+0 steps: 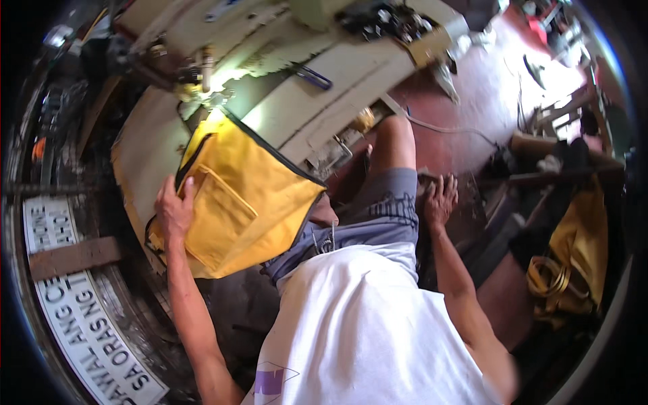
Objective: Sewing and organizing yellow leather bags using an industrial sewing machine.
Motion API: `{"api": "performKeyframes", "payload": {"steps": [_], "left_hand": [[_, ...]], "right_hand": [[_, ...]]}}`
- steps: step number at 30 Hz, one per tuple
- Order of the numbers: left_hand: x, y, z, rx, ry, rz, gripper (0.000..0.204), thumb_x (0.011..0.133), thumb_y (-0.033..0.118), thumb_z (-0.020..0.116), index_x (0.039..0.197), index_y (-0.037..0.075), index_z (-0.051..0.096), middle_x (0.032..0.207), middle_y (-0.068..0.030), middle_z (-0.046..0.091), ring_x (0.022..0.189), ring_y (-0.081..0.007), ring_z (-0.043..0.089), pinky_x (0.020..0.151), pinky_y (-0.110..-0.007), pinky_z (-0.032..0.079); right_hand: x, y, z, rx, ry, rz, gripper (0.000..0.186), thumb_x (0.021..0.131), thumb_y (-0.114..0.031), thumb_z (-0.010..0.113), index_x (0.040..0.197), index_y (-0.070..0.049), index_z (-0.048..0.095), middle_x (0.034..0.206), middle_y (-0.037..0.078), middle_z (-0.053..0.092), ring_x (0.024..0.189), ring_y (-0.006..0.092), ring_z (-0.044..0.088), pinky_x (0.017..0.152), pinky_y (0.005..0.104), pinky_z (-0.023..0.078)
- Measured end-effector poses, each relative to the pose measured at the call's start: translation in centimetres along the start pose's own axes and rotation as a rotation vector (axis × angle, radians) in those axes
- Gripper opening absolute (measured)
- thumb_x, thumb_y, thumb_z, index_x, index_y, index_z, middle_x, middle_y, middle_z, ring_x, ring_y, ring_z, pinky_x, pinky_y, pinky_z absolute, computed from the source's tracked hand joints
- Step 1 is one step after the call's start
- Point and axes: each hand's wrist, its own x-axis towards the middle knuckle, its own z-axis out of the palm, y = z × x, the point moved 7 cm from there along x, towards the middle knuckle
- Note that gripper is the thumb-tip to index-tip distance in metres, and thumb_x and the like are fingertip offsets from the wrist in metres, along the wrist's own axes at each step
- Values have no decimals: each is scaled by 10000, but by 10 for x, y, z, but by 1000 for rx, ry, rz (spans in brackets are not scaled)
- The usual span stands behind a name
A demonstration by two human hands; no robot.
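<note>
A yellow fabric bag piece (246,196) with black edging and a stitched pocket-like panel lies across the sewing table (337,74) and hangs over my lap. Its far corner sits under the lit needle area of a sewing machine (206,91). My left hand (174,208) pinches the piece at its left edge, thumb on top and fingers at the black edging. Off to the right, beside my knee, my right hand (440,201) has its fingers stretched and apart, with nothing seen in it. What lies beneath that hand is too dark to make out.
A blue tool (314,77) lies on the tabletop, with a dark heap (385,23) behind it. Yellow fabric with a coiled strap (570,263) hangs at right. A printed sign board (88,324) stands at left. A cable (455,128) crosses the red floor.
</note>
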Motion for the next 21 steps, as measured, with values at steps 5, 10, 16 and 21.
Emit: {"api": "performKeyframes", "payload": {"steps": [5, 10, 16, 21], "left_hand": [[2, 1, 6, 6, -79, 12, 357, 969, 323, 611, 970, -33, 578, 911, -245, 619, 874, -462, 585, 759, -500, 454], [2, 2, 2, 57, 2, 2, 387, 969, 326, 609, 973, -59, 572, 899, -264, 611, 865, -477, 581, 760, -504, 453], [2, 5, 8, 134, -5, 45, 405, 965, 313, 612, 991, -90, 573, 909, -292, 603, 877, -495, 580, 774, -511, 453], [5, 13, 6, 168, -9, 9, 393, 952, 299, 620, 1029, -85, 582, 967, -298, 608, 922, -502, 571, 804, -511, 455]], "right_hand": [[-2, -1, -1, -27, 57, 9, 459, 1003, -347, 491, 1376, -92, 570, 1534, 176, 416, 1458, 333, 329, 1180, 474, 239], [1, -6, -12, 16, 87, 30, 466, 996, -335, 494, 1382, -84, 565, 1536, 179, 413, 1461, 335, 322, 1183, 472, 235], [-1, -4, -11, 25, 44, 45, 474, 998, -328, 486, 1402, -88, 541, 1548, 177, 392, 1469, 335, 299, 1192, 473, 208], [9, 0, -1, 36, -76, 151, 509, 983, -311, 542, 1440, -92, 490, 1521, 191, 410, 1438, 361, 336, 1176, 485, 245]]}}
